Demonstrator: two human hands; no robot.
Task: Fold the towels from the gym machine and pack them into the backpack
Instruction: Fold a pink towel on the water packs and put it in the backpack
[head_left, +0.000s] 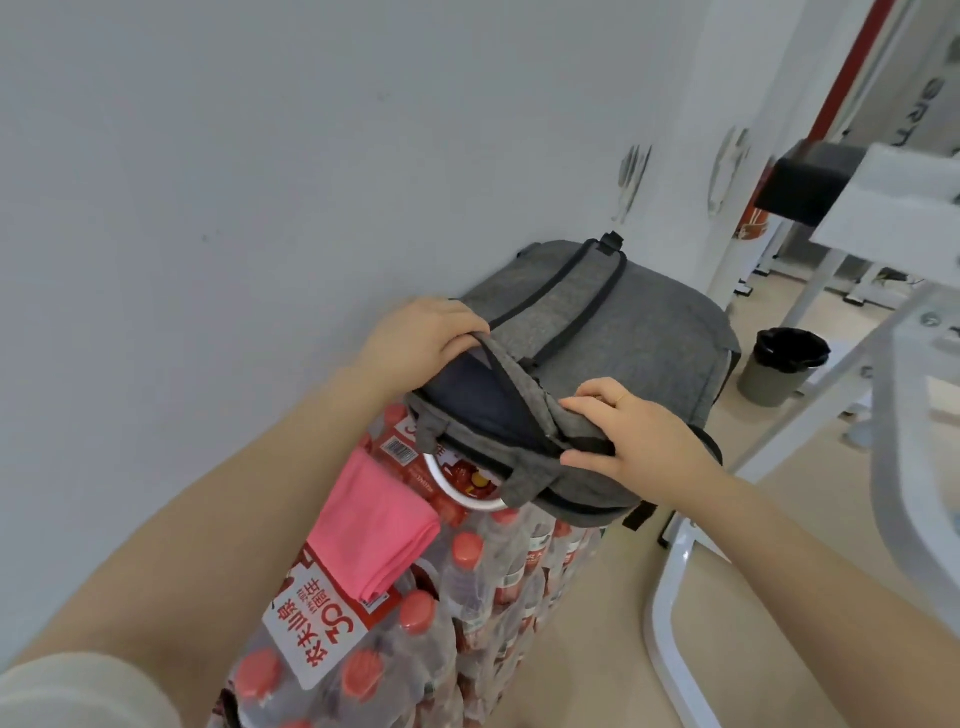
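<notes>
Left hand: my left hand (423, 338) gripped the far edge of the grey backpack (623, 343), fingers curled over the lip of its opening.
Right hand: my right hand (631, 434) pinched the near flap of that opening, thumb under, fingers on top.
Backpack: it lay on a stack of shrink-wrapped water bottles (395, 623), its mouth parted between my two hands, with dark blue showing inside; I could not tell whether that was lining or a towel.
Towel: a folded pink towel (371, 530) rested on the bottles, below my left hand and just short of the bag, not yet packed.
Step in hand, as I judged it: spreading the mouth wide enough to take the towel.
Doing it well: I reckoned the hands should draw apart evenly, keeping the bag seated on the bottles, then one hand holds the flap while the other fetches the pink towel flat, folds intact.
</notes>
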